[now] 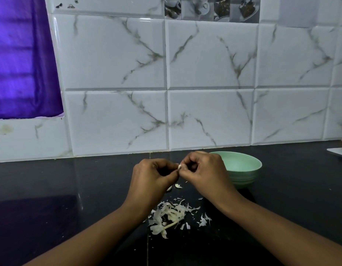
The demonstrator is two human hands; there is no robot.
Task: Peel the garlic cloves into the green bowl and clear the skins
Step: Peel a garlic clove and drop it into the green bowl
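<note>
From the head camera, the left hand [152, 174] and right hand [202, 169] meet above the dark desk [70, 189], fingertips of both pinching one small garlic clove [179, 166] between them. The green bowl [243, 169] sits just behind the right hand. A heap of skins [170, 215] lies nearer, below the hands.
</note>
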